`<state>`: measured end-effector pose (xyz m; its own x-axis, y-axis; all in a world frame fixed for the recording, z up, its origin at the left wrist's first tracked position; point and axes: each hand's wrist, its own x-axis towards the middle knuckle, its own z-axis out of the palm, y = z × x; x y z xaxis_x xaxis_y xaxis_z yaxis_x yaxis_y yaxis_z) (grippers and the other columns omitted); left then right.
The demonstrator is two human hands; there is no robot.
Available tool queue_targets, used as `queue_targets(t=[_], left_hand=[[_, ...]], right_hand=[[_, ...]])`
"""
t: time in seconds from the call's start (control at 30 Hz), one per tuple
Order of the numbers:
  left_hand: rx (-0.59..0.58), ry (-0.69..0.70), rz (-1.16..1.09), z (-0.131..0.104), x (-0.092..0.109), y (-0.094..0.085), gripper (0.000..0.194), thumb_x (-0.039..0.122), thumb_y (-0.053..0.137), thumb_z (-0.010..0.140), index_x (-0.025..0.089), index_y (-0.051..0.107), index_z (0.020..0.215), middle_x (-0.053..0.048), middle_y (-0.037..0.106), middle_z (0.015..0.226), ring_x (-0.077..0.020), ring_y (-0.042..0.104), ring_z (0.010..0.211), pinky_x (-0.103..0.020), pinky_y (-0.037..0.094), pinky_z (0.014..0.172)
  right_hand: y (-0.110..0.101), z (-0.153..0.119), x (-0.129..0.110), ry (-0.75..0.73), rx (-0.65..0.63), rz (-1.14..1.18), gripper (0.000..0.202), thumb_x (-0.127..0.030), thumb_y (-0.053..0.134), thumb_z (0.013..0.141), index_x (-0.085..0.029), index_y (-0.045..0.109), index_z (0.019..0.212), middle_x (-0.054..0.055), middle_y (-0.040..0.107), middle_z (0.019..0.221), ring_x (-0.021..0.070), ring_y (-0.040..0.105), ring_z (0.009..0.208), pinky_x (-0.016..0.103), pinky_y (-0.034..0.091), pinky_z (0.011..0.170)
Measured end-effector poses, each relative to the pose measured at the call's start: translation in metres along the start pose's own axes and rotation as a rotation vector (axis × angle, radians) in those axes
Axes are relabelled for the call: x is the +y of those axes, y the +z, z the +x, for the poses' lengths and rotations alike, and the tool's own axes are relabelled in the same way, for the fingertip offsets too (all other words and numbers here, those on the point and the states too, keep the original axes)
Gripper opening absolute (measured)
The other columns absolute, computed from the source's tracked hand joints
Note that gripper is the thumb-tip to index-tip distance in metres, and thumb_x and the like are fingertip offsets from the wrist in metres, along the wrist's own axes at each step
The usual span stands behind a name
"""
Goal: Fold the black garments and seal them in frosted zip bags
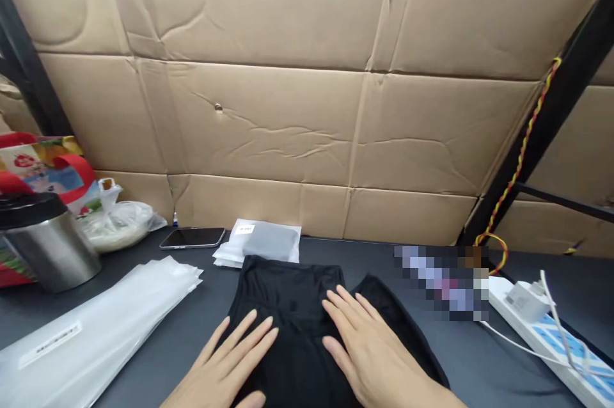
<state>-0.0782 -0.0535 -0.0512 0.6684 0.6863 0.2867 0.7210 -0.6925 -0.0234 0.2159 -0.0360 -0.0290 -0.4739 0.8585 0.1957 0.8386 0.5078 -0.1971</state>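
Observation:
A black garment (292,331) with a wide waistband lies spread on the dark table in front of me. Its lower part runs out of the bottom of the view, and one dark section angles off to the right. My left hand (230,363) lies flat on its left side, fingers stretched out. On the right side rests my right hand (364,347), also flat with the fingers extended. Neither hand grips the cloth. Just behind the waistband is a small stack of frosted plastic packets (263,242) with dark contents.
Frosted plastic bags (105,325) are stacked at left. Behind them stand a steel mug (55,248), a tied plastic bag (119,222), a colourful carrier bag (43,165) and a phone (192,238). A power strip (542,331) with cables lies right. Cardboard (268,120) lines the back.

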Motion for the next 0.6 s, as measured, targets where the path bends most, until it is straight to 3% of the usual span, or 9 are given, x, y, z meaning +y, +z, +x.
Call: queue_targets(t=[0.13,0.23,0.33,0.43,0.5,0.6], left_hand=[[-0.091,0.019,-0.026,0.009,0.005,0.023,0.074,0.051,0.059,0.088,0.042,0.016,0.147,-0.002,0.037,0.148,-0.038,0.043,0.13,-0.056,0.043,0.101],[-0.105,0.003,-0.013,0.002,0.003,0.037,0.071,0.039,0.061,0.089,0.044,0.017,0.145,-0.001,0.039,0.147,-0.0363,0.045,0.128,-0.052,0.045,0.101],[-0.089,-0.003,-0.068,0.006,0.0,0.027,0.063,0.033,0.058,0.092,0.044,0.025,0.145,0.0,0.046,0.143,-0.0322,0.052,0.125,-0.044,0.049,0.099],[0.015,-0.121,-0.118,0.027,-0.012,0.004,0.049,0.036,0.05,0.097,0.037,0.037,0.143,0.0,0.05,0.143,-0.0263,0.054,0.124,-0.04,0.046,0.103],[0.065,-0.159,-0.093,0.042,-0.026,-0.004,0.044,0.035,0.043,0.099,0.031,0.041,0.143,-0.001,0.047,0.145,-0.0252,0.046,0.132,-0.045,0.035,0.111],[-0.018,-0.123,-0.049,0.051,-0.045,0.003,0.046,0.04,0.041,0.1,0.028,0.037,0.144,-0.005,0.038,0.15,-0.0281,0.033,0.138,-0.053,0.028,0.112]], right_hand=[[0.016,-0.027,0.045,0.261,-0.031,0.028,0.07,-0.059,0.036,0.094,-0.014,0.032,0.147,0.01,0.024,0.154,0.0297,0.019,0.142,0.052,0.019,0.116],[0.016,-0.031,0.067,0.3,-0.064,0.088,0.073,-0.063,0.035,0.093,-0.018,0.025,0.15,0.007,0.017,0.156,0.0268,0.016,0.143,0.048,0.017,0.117],[0.013,-0.032,0.075,0.284,-0.091,0.145,0.072,-0.063,0.038,0.092,-0.023,0.023,0.15,0.004,0.015,0.157,0.0256,0.015,0.143,0.047,0.017,0.117],[0.012,-0.034,0.077,0.268,-0.102,0.156,0.072,-0.064,0.037,0.092,-0.024,0.022,0.15,0.003,0.014,0.157,0.0239,0.014,0.144,0.045,0.016,0.117],[0.013,-0.035,0.077,0.254,-0.097,0.141,0.071,-0.063,0.036,0.092,-0.025,0.02,0.15,0.002,0.013,0.158,0.0231,0.012,0.144,0.044,0.016,0.118],[0.015,-0.037,0.076,0.254,-0.114,0.116,0.071,-0.063,0.036,0.092,-0.024,0.021,0.15,0.001,0.011,0.158,0.024,0.012,0.144,0.043,0.016,0.117]])
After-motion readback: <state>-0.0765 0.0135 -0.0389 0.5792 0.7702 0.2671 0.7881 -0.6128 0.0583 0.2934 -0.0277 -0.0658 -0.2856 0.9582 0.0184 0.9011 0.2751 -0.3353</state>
